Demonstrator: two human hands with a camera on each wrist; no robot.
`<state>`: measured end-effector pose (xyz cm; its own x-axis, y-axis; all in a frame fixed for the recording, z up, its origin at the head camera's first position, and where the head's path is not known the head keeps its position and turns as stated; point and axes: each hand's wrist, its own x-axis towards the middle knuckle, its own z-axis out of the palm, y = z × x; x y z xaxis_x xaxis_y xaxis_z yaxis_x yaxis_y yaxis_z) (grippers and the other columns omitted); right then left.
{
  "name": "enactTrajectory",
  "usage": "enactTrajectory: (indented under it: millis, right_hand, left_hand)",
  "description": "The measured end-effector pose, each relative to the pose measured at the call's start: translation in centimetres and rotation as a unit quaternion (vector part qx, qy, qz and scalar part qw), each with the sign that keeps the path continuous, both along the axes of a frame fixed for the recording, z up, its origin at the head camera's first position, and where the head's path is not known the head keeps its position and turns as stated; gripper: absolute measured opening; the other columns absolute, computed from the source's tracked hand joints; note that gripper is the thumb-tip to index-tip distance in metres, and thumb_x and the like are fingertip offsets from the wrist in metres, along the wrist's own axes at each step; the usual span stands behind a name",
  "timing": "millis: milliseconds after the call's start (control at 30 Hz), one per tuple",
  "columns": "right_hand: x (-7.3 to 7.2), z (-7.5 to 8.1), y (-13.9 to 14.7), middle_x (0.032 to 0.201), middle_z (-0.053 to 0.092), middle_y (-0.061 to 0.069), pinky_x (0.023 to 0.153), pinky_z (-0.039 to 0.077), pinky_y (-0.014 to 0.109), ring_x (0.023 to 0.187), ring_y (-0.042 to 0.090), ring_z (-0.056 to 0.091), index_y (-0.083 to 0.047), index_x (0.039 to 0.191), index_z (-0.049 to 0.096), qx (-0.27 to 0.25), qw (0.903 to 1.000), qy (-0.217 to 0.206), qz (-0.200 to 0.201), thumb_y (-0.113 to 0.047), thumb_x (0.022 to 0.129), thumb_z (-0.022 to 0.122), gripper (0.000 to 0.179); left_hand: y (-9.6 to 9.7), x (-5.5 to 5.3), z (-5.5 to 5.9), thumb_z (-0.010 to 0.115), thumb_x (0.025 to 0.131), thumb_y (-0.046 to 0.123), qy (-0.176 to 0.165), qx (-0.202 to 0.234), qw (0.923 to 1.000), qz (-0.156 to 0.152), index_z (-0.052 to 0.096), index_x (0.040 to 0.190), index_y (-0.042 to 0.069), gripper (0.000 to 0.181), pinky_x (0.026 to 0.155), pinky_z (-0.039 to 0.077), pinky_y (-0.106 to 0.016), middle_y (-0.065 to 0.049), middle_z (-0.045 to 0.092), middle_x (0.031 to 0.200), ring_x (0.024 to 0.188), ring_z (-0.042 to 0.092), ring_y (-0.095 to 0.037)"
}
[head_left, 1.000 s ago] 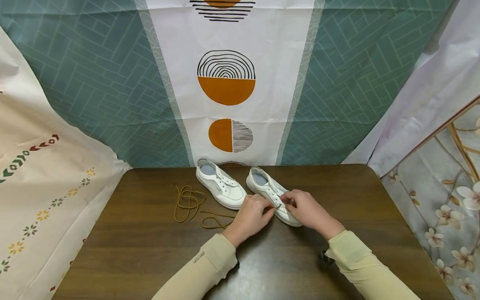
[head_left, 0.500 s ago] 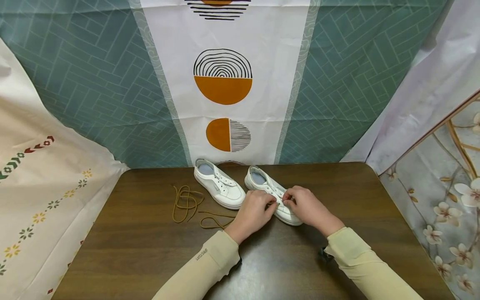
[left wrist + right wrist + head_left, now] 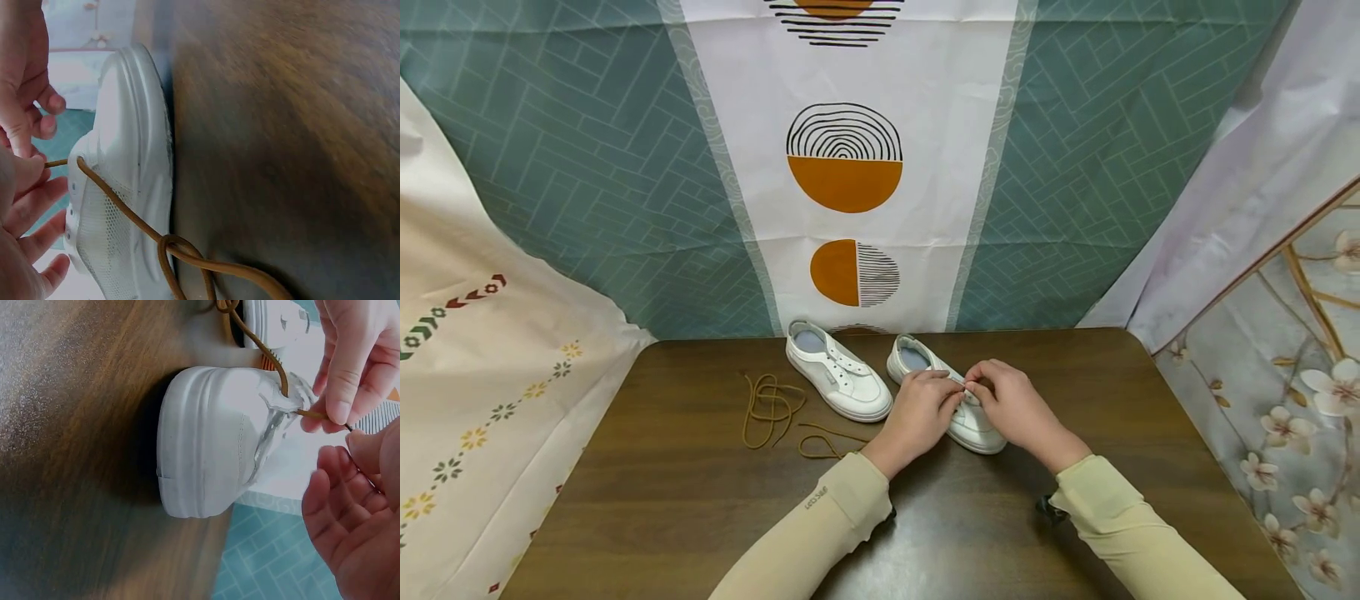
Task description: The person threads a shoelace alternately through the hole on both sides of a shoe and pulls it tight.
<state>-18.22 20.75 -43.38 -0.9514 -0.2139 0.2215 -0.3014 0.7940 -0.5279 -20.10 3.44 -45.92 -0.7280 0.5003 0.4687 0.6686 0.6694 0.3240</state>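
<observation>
My left hand point(image 3: 921, 410) and right hand point(image 3: 1009, 407) meet over the tongue area of the white sneaker point(image 3: 976, 435) on the right. A brown shoelace point(image 3: 117, 200) comes up its side, passes through an eyelet near the toe and runs out between my left fingers. In the right wrist view, the left thumb and finger pinch the lace just past the eyelet. My right thumb and fingertips grip its dark tip there. The lace's remaining length trails onto the table beside the shoe, with a loop in it. The sneaker stands upright, toe towards me.
A second white sneaker point(image 3: 855, 390) without a lace stands to the left, near the table's back edge. Left of it lies another brown shoelace point(image 3: 747, 418), loosely looped on the wooden table point(image 3: 662, 500). Patterned cloths hang behind and at both sides.
Both hands have moved slightly up and away from the toe, fingertips now together over the shoe. The brown lace end visible earlier between them is now hidden in the head view.
</observation>
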Motion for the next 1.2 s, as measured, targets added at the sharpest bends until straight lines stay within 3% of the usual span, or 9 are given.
enactTrajectory:
  millis: [233, 333, 433, 567, 700, 1000, 1200]
  right_hand:
    - [-0.3, -0.2, -0.2, 0.106, 0.062, 0.002, 0.078, 0.05, 0.038, 0.095, 0.02, 0.061, -0.012, 0.113, 0.061, 0.002, 0.9997, -0.015, -0.018, -0.014, 0.092, 0.056, 0.022]
    - [-0.5, -0.4, -0.3, 0.104, 0.063, 0.006, 0.074, 0.049, 0.038, 0.089, 0.022, 0.06, -0.01, 0.113, 0.062, 0.03, 0.9986, -0.025, -0.037, -0.02, 0.09, 0.061, 0.026]
    - [-0.6, -0.8, -0.4, 0.1, 0.063, 0.007, 0.069, 0.048, 0.036, 0.081, 0.019, 0.058, -0.01, 0.108, 0.066, 0.06, 0.9961, -0.041, -0.05, -0.029, 0.084, 0.068, 0.031]
    - [-0.8, -1.3, -0.3, 0.097, 0.064, 0.008, 0.072, 0.05, 0.038, 0.082, 0.019, 0.058, -0.009, 0.101, 0.069, 0.068, 0.9942, -0.065, -0.053, -0.03, 0.081, 0.072, 0.029]
    - [-0.9, -1.5, -0.2, 0.097, 0.065, 0.006, 0.073, 0.05, 0.039, 0.086, 0.02, 0.06, -0.01, 0.101, 0.07, 0.056, 0.9937, -0.082, -0.053, -0.033, 0.082, 0.071, 0.029]
    - [-0.9, -1.7, 0.2, 0.087, 0.065, 0.0, 0.061, 0.045, 0.028, 0.073, 0.013, 0.055, -0.012, 0.093, 0.072, 0.046, 0.9944, -0.081, -0.049, -0.032, 0.084, 0.069, 0.022]
    - [-1.1, -1.8, 0.6, 0.088, 0.07, 0.001, 0.064, 0.049, 0.03, 0.077, 0.013, 0.062, -0.012, 0.091, 0.073, 0.043, 0.9963, -0.06, -0.043, -0.027, 0.088, 0.063, 0.018]
  left_hand:
    - [0.0, 0.1, 0.2, 0.059, 0.091, 0.021, -0.013, 0.051, 0.9985, -0.018, 0.07, 0.094, 0.017, 0.012, 0.101, 0.041, -0.043, 0.008, 0.071, 0.091, 0.095, 0.065, -0.007]
    - [0.2, 0.2, 0.4, 0.057, 0.093, 0.021, -0.026, 0.083, 0.9959, -0.025, 0.068, 0.096, 0.016, 0.012, 0.103, 0.04, -0.041, 0.008, 0.07, 0.09, 0.087, 0.065, -0.003]
    - [0.2, 0.4, 0.8, 0.057, 0.093, 0.022, -0.05, 0.136, 0.989, -0.031, 0.067, 0.1, 0.014, 0.015, 0.094, 0.046, -0.03, 0.007, 0.07, 0.091, 0.087, 0.064, -0.003]
    - [0.1, 0.6, 1.5, 0.057, 0.094, 0.025, -0.066, 0.205, 0.9756, -0.043, 0.067, 0.102, 0.011, 0.019, 0.071, 0.049, -0.016, 0.006, 0.07, 0.089, 0.084, 0.063, 0.0]
    - [-0.1, 0.5, 2.0, 0.058, 0.093, 0.025, -0.049, 0.251, 0.9652, -0.054, 0.067, 0.102, 0.012, 0.019, 0.061, 0.047, -0.013, 0.007, 0.071, 0.085, 0.081, 0.063, 0.001]
    - [-0.5, -0.1, 3.4, 0.062, 0.09, 0.022, 0.0, 0.347, 0.9359, -0.057, 0.07, 0.098, 0.013, 0.014, 0.065, 0.049, -0.015, 0.004, 0.071, 0.076, 0.071, 0.064, 0.001]
    - [-1.1, -0.7, 4.5, 0.063, 0.09, 0.022, 0.046, 0.373, 0.926, -0.038, 0.07, 0.097, 0.011, 0.015, 0.067, 0.05, -0.017, 0.003, 0.07, 0.076, 0.07, 0.064, -0.002]
